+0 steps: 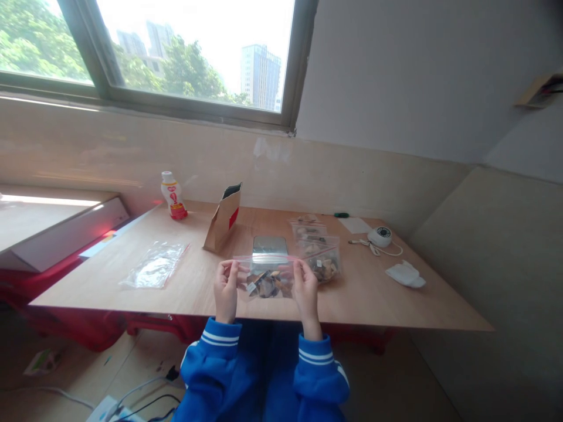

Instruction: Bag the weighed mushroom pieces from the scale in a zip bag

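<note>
We hold a clear zip bag (267, 281) up just above the table, between our left hand (226, 291) and right hand (305, 295), at about 12 o'clock and close to our body. On each side, the fingers (229, 271) are curled together and pinch the bag's upper corner against the thumb, so both hands are clamped on the plastic. The bag's red-lined zip edge runs across the top, though we cannot tell whether it is sealed. Dark and tan pieces (266, 286) sit in a heap at the bottom of the bag; they are too small and glossy to identify. As things lie, at least two more filled bags (320, 261) are stacked at about 1 o'clock, with their contents already inside, while a flat, crumpled plastic bag (153, 265) lies apart at about 10 o'clock, with no pieces visible in it. A brown paper pouch (224, 218) stands open at about 11 o'clock, and behind our hands a flat grey metal slab (270, 245) lies on the wooden table (189, 284). Farther off, a white-and-red bottle (173, 196) stands near the wall at about 11 o'clock, a round white device (379, 236) trails its cord at about 2 o'clock, and a white cloth (405, 274) lies near the table's right edge at about 2 o'clock.
</note>
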Motion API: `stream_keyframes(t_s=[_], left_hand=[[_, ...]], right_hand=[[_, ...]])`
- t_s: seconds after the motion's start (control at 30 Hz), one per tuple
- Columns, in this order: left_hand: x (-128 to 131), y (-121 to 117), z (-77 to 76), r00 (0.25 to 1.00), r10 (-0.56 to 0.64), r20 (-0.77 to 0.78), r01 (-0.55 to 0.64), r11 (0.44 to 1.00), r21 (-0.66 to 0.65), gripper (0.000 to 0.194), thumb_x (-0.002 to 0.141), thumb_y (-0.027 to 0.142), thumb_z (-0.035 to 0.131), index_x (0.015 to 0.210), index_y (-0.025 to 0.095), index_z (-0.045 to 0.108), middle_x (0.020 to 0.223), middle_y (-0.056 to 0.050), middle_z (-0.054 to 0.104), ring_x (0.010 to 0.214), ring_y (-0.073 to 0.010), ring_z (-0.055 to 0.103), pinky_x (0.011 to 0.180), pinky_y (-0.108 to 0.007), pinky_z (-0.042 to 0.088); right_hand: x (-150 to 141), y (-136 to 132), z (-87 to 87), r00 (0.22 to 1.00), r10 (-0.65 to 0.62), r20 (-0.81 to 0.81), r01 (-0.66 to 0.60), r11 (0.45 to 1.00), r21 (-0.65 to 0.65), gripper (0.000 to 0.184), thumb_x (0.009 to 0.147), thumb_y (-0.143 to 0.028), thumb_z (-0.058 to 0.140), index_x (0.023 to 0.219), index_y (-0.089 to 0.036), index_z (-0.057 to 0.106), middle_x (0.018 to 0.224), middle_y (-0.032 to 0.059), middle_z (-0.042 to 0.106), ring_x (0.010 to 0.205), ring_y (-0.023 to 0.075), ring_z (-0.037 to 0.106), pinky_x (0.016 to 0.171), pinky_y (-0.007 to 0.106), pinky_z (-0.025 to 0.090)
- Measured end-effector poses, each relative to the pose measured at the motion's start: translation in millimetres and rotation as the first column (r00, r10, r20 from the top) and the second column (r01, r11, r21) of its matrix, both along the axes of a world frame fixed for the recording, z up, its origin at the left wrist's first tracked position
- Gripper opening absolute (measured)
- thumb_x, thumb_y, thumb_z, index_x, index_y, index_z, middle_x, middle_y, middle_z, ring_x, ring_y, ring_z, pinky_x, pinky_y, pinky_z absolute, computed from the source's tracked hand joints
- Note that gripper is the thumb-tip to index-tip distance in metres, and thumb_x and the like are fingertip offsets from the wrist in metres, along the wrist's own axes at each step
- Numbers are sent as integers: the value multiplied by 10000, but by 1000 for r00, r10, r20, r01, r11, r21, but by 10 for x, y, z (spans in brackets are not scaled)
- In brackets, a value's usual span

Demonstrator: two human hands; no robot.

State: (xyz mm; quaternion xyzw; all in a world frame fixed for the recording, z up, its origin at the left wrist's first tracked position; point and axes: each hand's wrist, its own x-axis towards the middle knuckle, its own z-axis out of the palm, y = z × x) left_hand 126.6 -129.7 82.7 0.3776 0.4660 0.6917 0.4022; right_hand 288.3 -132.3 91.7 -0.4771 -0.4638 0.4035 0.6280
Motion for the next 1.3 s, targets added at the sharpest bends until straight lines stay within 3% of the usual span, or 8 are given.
stream_keyframes(t_s=[0.23,0.43,0.57,0.7,0.8,1.0,1.17,1.3], left_hand=[[-60,-11,18,999,8,-52,-9,1000,-9,343,771,483,593,901,172,528,748,-38,699,589,-168,675,529,-255,518],[-52,-1,-8,999,12,-47,-13,1000,-5,328,766,456,610,909,164,565,738,-40,700,632,-186,688,558,-263,517],[-26,-5,-3,999,46,-25,-45,999,24,285,752,425,635,860,168,576,814,-43,699,701,-187,687,617,-286,536],[-14,-12,-19,989,124,-76,-117,989,92,231,755,392,642,810,170,604,758,-25,681,739,-167,666,697,-285,531],[5,6,-40,992,115,-42,-110,989,103,238,762,405,630,806,173,594,736,-17,660,727,-162,656,716,-296,532],[120,37,-55,997,-41,66,36,996,78,308,790,464,582,911,181,565,818,-19,639,740,-164,664,697,-294,540],[171,-7,-43,996,-90,-5,90,996,9,378,778,492,586,983,176,604,742,-33,667,611,-151,624,453,-216,482],[120,-24,-33,995,-96,-28,96,995,10,363,722,469,658,917,164,635,772,-58,696,676,-174,632,469,-228,504]], right_hand=[[8,5,-16,999,-39,6,39,999,29,345,830,-531,520,906,-196,556,816,63,726,668,201,670,630,312,530],[34,-13,-15,992,-116,53,111,991,79,318,843,-477,524,893,-170,590,863,67,707,625,163,634,626,297,515],[43,-28,-4,983,-171,68,162,979,120,289,847,-437,534,876,-159,605,850,62,699,676,163,637,691,302,510],[38,-43,17,972,-225,71,213,966,150,257,839,-407,554,857,-157,611,828,60,691,759,183,651,743,316,508],[35,-41,17,967,-250,57,238,959,155,257,835,-409,555,848,-158,611,841,69,693,824,199,655,796,333,504],[33,3,-41,991,-124,-54,128,988,89,340,834,-476,535,983,-170,545,912,101,715,836,224,682,753,356,534],[14,11,-51,998,-17,-64,22,997,79,323,817,-449,586,970,-165,574,935,110,727,909,241,684,771,350,533],[26,14,-47,993,-8,-115,16,998,67,339,798,-466,605,955,-166,584,908,109,736,896,247,691,775,371,540]])
